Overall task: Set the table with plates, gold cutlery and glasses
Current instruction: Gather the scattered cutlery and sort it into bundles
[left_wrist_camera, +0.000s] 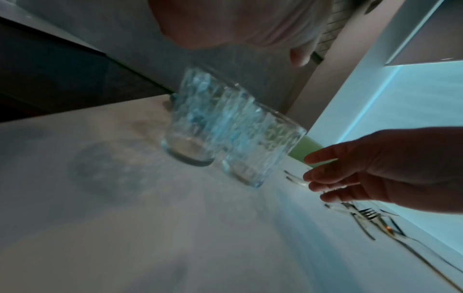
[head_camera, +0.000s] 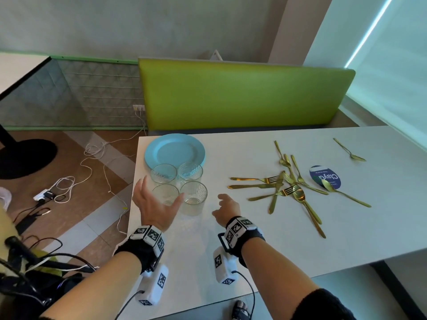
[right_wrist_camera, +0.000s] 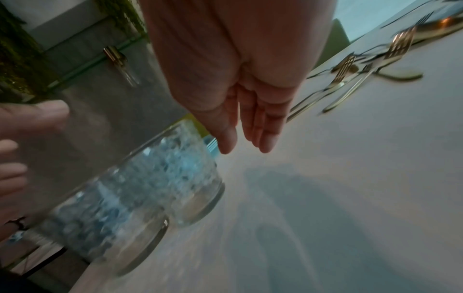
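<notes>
A round dark-blue sticker (head_camera: 325, 177) is lying on the white table (head_camera: 254, 227), showing white letters that are reading "Clay" upside down (a gold spoon (head_camera: 344, 192) is covering the rest). Its smaller lines are staying too tiny to read.

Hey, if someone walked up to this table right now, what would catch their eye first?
Probably the scatter of gold cutlery, forks, spoons and knives criss-crossed on the right half of the white table. Next, the four clear glasses clustered at the left end, just in front of a stack of light blue plates. Both hands are open by those glasses: the left hand beside the near-left one, the right hand just right of the group, neither gripping anything.
</notes>
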`<action>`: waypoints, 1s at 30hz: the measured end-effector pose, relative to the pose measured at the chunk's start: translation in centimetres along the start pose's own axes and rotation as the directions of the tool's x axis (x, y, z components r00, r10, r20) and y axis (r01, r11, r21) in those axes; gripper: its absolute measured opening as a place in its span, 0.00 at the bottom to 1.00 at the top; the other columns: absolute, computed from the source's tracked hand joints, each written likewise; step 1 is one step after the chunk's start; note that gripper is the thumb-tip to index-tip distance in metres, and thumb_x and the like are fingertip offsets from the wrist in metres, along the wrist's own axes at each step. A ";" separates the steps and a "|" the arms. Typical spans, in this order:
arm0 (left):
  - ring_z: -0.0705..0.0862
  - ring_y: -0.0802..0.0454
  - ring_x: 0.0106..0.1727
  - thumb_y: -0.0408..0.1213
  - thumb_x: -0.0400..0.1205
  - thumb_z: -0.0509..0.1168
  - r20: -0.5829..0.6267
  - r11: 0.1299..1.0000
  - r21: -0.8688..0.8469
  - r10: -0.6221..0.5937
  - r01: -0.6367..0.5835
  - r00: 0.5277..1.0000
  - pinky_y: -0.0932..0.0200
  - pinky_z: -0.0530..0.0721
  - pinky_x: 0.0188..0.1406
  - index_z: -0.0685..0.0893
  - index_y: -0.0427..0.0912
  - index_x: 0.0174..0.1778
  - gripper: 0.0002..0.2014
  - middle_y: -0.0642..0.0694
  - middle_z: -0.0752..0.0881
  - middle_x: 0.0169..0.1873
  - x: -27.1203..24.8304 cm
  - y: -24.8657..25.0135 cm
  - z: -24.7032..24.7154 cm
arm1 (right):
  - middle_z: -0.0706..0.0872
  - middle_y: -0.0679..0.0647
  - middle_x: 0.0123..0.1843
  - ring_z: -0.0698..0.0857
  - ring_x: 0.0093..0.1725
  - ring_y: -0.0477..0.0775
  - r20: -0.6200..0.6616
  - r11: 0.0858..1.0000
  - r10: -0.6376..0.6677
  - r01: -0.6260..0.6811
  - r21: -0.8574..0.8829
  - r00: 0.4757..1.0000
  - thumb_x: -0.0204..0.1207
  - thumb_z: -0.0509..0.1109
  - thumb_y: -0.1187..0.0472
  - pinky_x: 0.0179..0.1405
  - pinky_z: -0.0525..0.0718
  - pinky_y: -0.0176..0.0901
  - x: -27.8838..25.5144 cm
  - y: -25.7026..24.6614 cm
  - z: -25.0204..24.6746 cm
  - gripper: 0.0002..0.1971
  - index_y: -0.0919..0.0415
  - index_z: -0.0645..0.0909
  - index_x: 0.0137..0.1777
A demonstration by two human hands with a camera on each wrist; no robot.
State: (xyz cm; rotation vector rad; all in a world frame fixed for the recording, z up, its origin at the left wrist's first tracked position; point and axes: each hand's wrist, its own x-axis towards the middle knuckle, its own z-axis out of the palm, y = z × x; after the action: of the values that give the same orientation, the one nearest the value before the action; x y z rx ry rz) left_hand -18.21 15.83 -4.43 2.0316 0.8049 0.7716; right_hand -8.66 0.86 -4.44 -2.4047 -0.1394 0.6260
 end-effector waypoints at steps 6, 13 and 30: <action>0.69 0.35 0.67 0.47 0.71 0.61 0.046 0.965 -0.002 0.262 -0.263 0.964 0.46 0.61 0.69 0.75 0.23 0.65 0.33 0.25 0.77 0.62 2.8 6.0 3.0 | 0.85 0.54 0.66 0.82 0.65 0.52 -0.134 0.999 0.007 -0.014 -0.051 0.991 0.77 0.66 0.65 0.63 0.77 0.36 -0.8 2.1 -6.4 0.19 0.58 0.77 0.68; 0.77 0.37 0.66 0.28 0.77 0.65 0.420 0.960 -0.054 0.271 -0.274 0.866 0.51 0.72 0.68 0.77 0.31 0.65 0.20 0.34 0.78 0.63 2.8 14.0 11.1 | 0.84 0.56 0.65 0.81 0.65 0.57 -0.284 0.994 0.102 -0.112 -0.018 0.953 0.78 0.64 0.64 0.66 0.78 0.43 -0.2 7.1 -15.2 0.15 0.59 0.83 0.62; 0.76 0.41 0.69 0.38 0.82 0.57 0.783 0.814 0.481 -0.232 -0.326 0.577 0.55 0.76 0.68 0.78 0.38 0.66 0.17 0.41 0.77 0.63 5.7 12.8 26.9 | 0.80 0.50 0.36 0.79 0.42 0.51 -0.174 0.981 0.183 -0.192 -0.032 0.968 0.73 0.65 0.63 0.37 0.77 0.40 9.3 15.0 -20.6 0.11 0.55 0.75 0.29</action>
State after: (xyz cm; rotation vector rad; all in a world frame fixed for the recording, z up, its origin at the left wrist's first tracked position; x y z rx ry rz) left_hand 8.72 2.00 -5.65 2.5916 0.4175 -0.5496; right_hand 8.41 -20.24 -3.33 -2.5248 0.1490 0.5023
